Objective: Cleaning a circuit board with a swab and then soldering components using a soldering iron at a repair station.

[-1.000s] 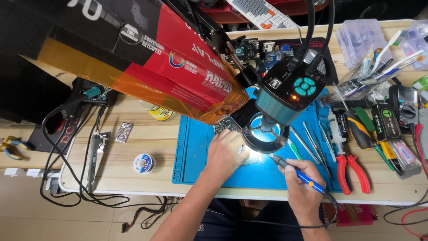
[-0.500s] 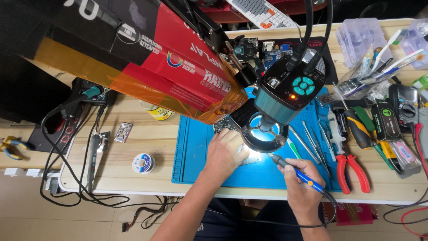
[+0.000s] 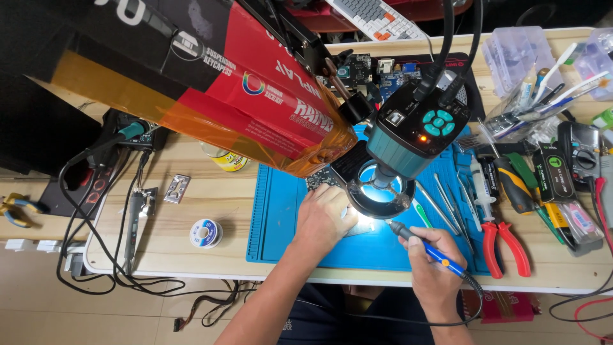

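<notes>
Soldering iron (image 3: 429,248), blue-handled with a dark tip, sits clamped in the right hand (image 3: 434,275) in a pen-like grip, its tip aimed up and left into the bright pool of light just beside the left hand (image 3: 324,216). That left hand lies curled and palm-down, pressing on a small circuit board (image 3: 322,179) whose dark corner shows just beyond the knuckles; whether the fingers pinch it or only weigh it down cannot be told. Both hands rest on a blue work mat (image 3: 281,217), close together but not touching. A ring light (image 3: 378,191) under a teal microscope camera (image 3: 415,137) hangs directly above the spot between them. The tip seems to be at or just short of the lit work point, so the soldering looks to be in hand rather than finished. Red-handled pliers (image 3: 501,239) lie to the right of the right hand, and a solder spool (image 3: 205,232) sits on the wooden surface (image 3: 191,211) well left of the left hand.
</notes>
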